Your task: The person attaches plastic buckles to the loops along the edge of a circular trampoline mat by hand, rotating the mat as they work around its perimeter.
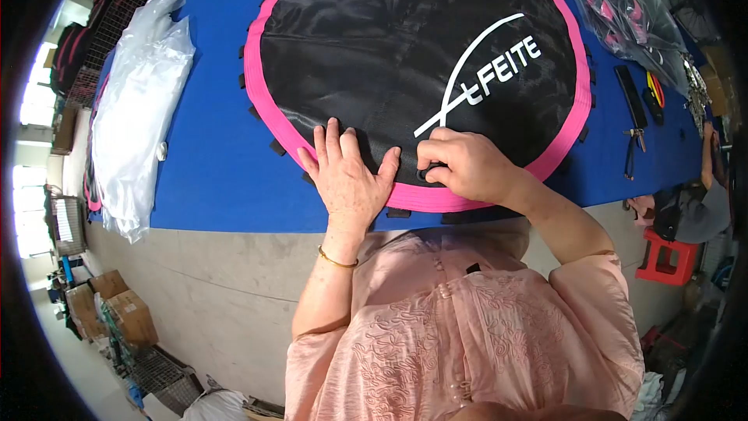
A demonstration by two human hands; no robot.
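A round black fabric piece [351, 47] with a pink border [578, 101], small black tabs round its edge and white "FEITE" lettering [506, 70] lies flat on the blue table [202, 179]. My left hand [340, 175] rests on its near left edge, fingers spread over the black cloth and pink band. To the right, my right hand [471, 164] is closed just below the lettering, gripping a small black object [425, 174] between thumb and fingers. Most of that object is hidden by the fingers.
Clear plastic bags [148, 101] lie at the left, and another plastic bag [623, 15] with pink and black contents at the far right. Near it are a black bar [630, 96] and a yellow-red tool [654, 93]. A person [701, 203] and red stool [665, 259] are beyond the right edge.
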